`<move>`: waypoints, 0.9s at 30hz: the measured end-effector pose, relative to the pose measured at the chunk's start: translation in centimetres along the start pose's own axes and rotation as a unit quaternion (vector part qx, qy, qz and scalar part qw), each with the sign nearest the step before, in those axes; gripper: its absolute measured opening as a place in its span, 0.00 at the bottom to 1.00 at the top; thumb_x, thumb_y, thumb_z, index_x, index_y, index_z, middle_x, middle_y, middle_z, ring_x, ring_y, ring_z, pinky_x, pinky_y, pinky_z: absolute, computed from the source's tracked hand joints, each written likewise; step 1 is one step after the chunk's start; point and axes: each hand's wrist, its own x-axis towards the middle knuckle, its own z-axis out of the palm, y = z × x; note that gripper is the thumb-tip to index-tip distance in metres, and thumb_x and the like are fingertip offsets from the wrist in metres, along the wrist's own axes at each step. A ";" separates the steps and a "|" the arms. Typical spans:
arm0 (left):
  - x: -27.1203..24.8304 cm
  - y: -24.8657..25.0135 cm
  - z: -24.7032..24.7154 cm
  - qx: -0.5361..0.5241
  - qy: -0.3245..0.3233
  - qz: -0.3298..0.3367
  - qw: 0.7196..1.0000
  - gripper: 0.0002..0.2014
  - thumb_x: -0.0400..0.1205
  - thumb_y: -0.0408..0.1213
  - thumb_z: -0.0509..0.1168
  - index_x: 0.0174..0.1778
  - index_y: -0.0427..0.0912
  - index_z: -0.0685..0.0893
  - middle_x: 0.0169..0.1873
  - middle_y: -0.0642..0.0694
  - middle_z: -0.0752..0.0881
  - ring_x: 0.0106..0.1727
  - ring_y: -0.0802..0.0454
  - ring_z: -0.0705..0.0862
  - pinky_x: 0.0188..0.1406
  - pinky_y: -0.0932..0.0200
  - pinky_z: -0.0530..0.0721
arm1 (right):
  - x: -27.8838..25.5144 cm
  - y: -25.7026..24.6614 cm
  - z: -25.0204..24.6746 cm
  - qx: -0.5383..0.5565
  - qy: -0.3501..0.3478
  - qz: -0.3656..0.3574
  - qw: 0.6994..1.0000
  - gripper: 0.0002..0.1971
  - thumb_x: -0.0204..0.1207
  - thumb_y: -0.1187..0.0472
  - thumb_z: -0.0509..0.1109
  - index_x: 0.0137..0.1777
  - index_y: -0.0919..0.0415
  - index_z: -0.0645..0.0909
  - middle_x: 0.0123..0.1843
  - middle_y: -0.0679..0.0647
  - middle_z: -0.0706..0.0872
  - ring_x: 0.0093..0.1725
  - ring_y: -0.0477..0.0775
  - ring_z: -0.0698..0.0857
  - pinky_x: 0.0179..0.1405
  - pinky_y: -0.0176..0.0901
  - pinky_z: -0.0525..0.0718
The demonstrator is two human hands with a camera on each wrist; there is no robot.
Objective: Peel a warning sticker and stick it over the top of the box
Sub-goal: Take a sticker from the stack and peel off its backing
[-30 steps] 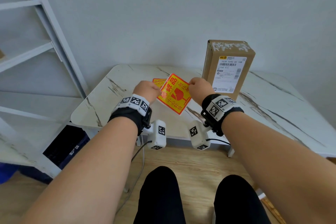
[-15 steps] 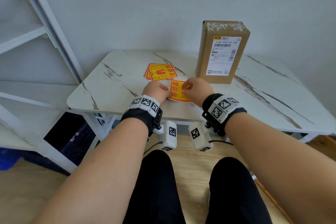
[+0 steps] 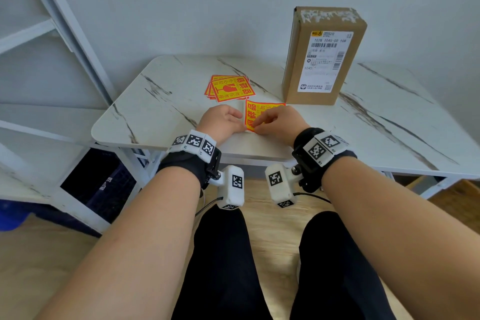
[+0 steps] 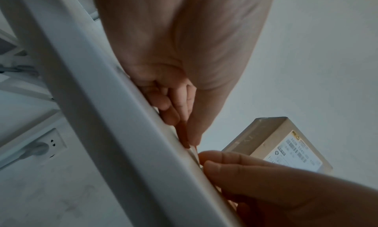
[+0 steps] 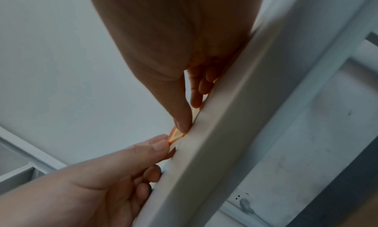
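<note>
Head view: glossy square sticker (image 3: pixel 262 112)

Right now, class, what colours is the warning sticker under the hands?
Yellow with a red border and red print; the warning sticker shows best in the head view.

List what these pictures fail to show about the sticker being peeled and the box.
- Near corner of the yellow-and-red warning sticker: head view, covered by left hand and right hand; whether backing has separated is unclear.
- Sticker face: wrist views show only an edge-on sliver past the white table edge.
- Brown cardboard box: label print too small; top foreshortened.
</note>
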 end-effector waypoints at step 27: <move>0.0 0.2 0.7 0.007 0.009 0.001 1.000 0.19 0.78 0.36 0.72 0.65 0.38 0.82 0.56 0.42 0.90 0.64 0.48 0.83 0.60 0.61 0.73 | 0.5 0.7 0.4 -0.013 -0.001 -0.030 0.999 0.04 0.66 0.54 0.81 0.41 0.49 0.90 0.31 0.41 0.80 0.34 0.41 0.76 0.32 0.32 0.70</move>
